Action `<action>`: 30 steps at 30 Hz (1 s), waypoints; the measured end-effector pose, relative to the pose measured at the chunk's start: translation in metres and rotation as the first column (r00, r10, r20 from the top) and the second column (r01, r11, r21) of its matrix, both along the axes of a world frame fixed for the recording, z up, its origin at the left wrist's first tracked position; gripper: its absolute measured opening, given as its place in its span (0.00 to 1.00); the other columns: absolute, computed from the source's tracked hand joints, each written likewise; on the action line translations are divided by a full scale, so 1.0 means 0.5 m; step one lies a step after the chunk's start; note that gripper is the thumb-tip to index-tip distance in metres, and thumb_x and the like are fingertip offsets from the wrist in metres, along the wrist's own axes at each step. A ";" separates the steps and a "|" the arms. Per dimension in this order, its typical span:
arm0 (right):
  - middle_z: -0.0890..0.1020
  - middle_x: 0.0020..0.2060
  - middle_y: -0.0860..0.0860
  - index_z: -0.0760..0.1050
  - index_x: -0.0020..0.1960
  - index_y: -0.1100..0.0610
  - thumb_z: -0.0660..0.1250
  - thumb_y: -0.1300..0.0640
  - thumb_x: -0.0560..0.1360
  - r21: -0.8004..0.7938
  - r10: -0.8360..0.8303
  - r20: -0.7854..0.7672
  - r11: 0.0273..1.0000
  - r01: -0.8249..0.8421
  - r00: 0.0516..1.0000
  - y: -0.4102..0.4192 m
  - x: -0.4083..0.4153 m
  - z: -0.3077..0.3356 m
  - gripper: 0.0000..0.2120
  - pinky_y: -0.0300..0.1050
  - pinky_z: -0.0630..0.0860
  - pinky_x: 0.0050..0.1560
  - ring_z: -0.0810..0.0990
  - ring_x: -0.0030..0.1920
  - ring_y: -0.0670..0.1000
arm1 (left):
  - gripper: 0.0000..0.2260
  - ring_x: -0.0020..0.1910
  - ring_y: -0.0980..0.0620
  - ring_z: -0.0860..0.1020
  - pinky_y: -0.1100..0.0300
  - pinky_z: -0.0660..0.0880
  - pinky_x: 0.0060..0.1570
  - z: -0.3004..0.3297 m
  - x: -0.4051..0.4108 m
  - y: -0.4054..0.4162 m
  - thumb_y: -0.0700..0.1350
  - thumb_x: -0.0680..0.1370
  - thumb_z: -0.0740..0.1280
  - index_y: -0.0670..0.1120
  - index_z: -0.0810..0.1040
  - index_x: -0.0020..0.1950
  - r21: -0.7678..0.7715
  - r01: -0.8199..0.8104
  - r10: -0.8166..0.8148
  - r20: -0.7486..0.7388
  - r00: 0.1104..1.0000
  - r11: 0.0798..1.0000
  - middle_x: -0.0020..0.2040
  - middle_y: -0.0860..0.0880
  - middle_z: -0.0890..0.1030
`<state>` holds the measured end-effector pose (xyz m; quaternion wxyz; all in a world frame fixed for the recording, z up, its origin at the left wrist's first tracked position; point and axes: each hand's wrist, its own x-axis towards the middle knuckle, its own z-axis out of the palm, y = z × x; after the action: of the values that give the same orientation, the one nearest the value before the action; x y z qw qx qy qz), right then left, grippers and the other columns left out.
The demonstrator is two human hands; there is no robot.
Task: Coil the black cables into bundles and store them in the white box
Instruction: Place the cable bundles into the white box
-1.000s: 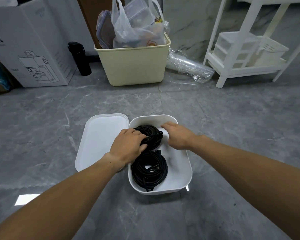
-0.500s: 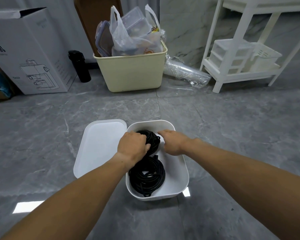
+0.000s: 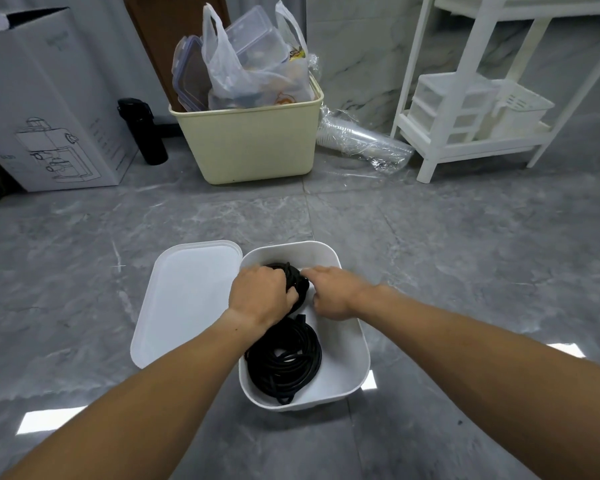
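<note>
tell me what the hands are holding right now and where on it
The left hand grips the far cable bundle in the white box, fingers curled round its left side. The right hand rests at the bundle's right edge; whether it grips cannot be told.

L hand (image 3: 262,294) fingers curled, R hand (image 3: 331,292) curled, arms extended.

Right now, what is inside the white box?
Two black cable bundles: the near bundle lies in plain view; the far bundle sits under both hands, left hand and right hand, mostly covered.
</note>
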<state>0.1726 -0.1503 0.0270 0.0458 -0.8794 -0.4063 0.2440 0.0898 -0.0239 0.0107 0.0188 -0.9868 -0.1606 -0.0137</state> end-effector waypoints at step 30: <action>0.71 0.69 0.56 0.68 0.71 0.59 0.59 0.61 0.79 0.098 -0.026 0.002 0.995 0.026 1.000 0.021 -0.005 -0.011 0.21 0.46 0.66 0.67 0.69 0.70 0.57 | 0.28 0.80 0.47 0.51 0.55 0.51 0.77 -0.034 -0.044 0.028 0.56 0.83 0.54 0.40 0.57 0.78 -0.237 0.026 -0.021 0.025 0.999 0.971 0.80 0.43 0.55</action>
<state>0.1702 -0.1399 0.0213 0.0913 -0.8816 -0.4064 0.2219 0.0677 -0.0099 -0.0064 -0.1013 -0.9836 -0.1494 -0.0056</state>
